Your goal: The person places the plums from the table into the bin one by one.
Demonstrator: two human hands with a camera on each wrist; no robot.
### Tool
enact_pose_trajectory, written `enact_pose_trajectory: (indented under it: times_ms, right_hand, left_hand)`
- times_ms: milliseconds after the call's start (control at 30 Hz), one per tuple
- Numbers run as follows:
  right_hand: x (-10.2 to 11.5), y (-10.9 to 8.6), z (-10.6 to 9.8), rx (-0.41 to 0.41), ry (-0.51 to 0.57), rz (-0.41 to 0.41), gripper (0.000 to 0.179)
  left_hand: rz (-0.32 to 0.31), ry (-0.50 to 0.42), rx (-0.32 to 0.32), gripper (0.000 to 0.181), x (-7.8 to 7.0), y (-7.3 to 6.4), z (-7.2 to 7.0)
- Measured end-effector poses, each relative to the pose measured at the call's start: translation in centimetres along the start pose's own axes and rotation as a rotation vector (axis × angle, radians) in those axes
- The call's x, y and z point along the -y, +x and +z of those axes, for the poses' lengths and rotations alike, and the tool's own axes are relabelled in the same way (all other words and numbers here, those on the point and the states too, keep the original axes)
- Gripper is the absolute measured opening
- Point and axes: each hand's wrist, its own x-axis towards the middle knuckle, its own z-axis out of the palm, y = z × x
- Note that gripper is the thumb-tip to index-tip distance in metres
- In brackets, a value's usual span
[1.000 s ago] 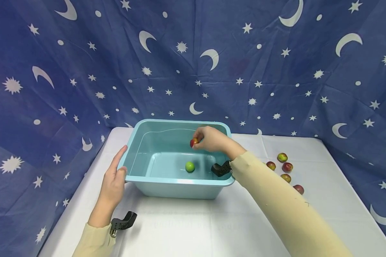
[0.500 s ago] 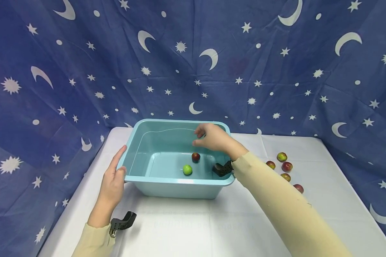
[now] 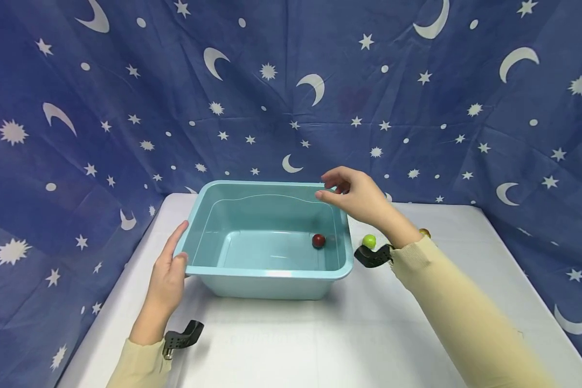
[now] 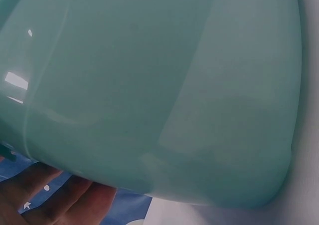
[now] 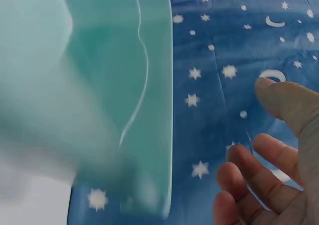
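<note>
A light-blue plastic tub [image 3: 267, 274] stands on the white-covered table. My left hand [image 3: 167, 280] grips its left rim, thumb at the edge; the left wrist view shows several fingers [image 4: 75, 197] against the tub's outer side. Inside, toward the right, lies a small dark-red round fruit [image 3: 318, 241]. Above the tub's far right corner is my right hand [image 3: 356, 195], holding nothing; its thumb and bent fingers are apart, as the right wrist view [image 5: 271, 167] also shows. A bright green round fruit [image 3: 369, 241] sits on the table right of the tub, close to the right wrist.
Beyond the right forearm, part of a yellowish-brown fruit [image 3: 424, 233] shows; the sleeve hides the table beside it. Black wrist mounts [image 3: 372, 256] sit on both wrists. A blue cloth [image 3: 271, 108] with moons and stars hangs behind the table [image 3: 281, 345].
My right hand let go of the red fruit into the tub, then moved up and right. The red fruit shifted right; the green one inside dropped from sight. The left hand kept its grip.
</note>
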Motion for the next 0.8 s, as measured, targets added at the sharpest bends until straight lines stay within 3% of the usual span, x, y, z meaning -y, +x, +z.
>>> enact_pose_trajectory:
  times_ms: [233, 400, 533, 800]
  right_hand:
    - [-3.6, -3.1, -2.6, -0.082, -0.047, 0.041, 0.053]
    - [-6.3, -5.0, -3.1, -0.081, -0.043, 0.121, 0.056]
    - [-8.3, -6.5, -3.4, -0.074, -0.054, 0.158, 0.057]
    - [-12.5, -10.1, -3.4, -0.074, -0.029, 0.238, 0.063]
  left_hand:
    - [0.009, -0.003, 0.008, 0.059, -0.3, 0.1, -0.1]
    - [-0.033, 0.009, 0.071, 0.055, -0.2, -0.1, -1.0]
    - [-0.043, -0.025, 0.12, 0.051, -0.1, -0.2, -1.8]
    - [0.007, -0.17, 0.131, 0.05, -0.2, -0.5, -2.1]
